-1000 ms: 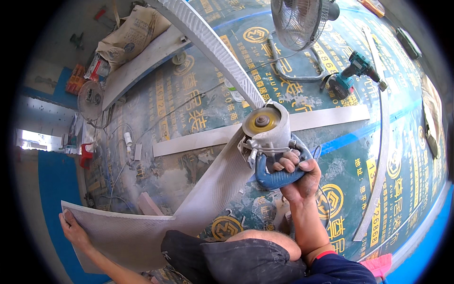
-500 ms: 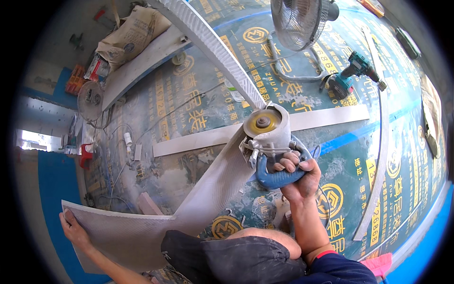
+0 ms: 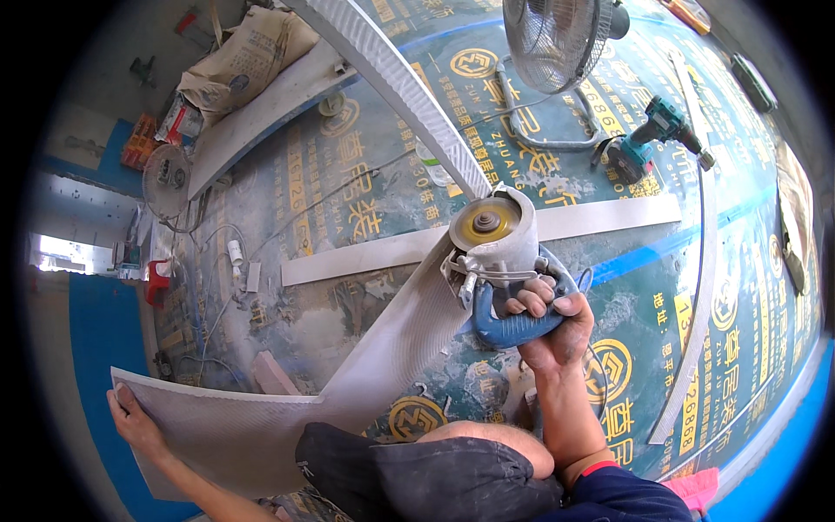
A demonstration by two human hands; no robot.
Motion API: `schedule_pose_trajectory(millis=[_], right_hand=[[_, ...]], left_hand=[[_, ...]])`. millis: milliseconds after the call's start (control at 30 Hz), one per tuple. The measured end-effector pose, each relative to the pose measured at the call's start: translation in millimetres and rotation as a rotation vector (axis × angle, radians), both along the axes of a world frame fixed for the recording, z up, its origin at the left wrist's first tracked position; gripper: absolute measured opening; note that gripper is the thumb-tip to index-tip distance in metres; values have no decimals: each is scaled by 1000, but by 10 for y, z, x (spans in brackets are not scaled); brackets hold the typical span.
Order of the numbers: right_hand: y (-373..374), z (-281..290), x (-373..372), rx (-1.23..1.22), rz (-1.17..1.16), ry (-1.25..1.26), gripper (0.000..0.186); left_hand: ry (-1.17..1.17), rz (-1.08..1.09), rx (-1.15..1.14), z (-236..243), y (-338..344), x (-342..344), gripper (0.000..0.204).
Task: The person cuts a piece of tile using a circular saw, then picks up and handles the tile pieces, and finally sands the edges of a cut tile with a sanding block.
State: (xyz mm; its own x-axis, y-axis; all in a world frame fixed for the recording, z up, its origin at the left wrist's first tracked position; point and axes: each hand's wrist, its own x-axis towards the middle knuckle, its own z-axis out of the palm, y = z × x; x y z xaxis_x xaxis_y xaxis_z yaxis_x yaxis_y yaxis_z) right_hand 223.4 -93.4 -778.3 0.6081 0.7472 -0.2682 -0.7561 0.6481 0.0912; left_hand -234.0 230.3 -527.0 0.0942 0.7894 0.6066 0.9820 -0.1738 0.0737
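Observation:
My right hand [image 3: 557, 320] is wrapped around the blue handle of a stone cutter [image 3: 509, 326], near the middle of the view. Its round blade [image 3: 484, 222] faces up toward me under a dusty guard, over the place where two arms of a pale tile panel [image 3: 383, 355] meet. Ridges cover the panel's upper face, and a narrow arm of it runs away to the top of the view. At the lower left my left hand [image 3: 135, 420] grips the panel's outer corner, fingers curled over the edge. Part of the panel lies hidden behind my dark-clothed leg [image 3: 435, 474].
A flat white strip [image 3: 365, 264] lies beneath the panel on the printed green floor covering. Farther off stand a fan [image 3: 557, 43] and a teal cordless grinder [image 3: 648, 139]. A long thin strip [image 3: 696, 304] lies at right; a sack [image 3: 248, 65] rests on a slab at upper left.

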Motion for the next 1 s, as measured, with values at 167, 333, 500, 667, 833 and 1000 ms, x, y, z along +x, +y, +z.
schedule_pose_trajectory(millis=[167, 333, 500, 667, 833, 1000], right_hand=[[27, -18, -5, -13, 8, -1, 25], [30, 8, -24, -7, -9, 13, 37], [21, -25, -20, 22, -11, 25, 34], [7, -37, -17, 10, -15, 22, 32], [-25, -78, -13, 43, -4, 39, 29], [-42, -82, -31, 11, 0, 40, 23]], left_hand=[[33, 19, 56, -29, 38, -54, 79], [1, 0, 56, -34, 20, -29, 78], [11, -2, 59, -24, 57, -75, 77], [14, -24, 39, -19, 34, -46, 75], [28, -2, 46, 8, -45, 34, 74], [6, 18, 17, 25, -63, 44, 75]])
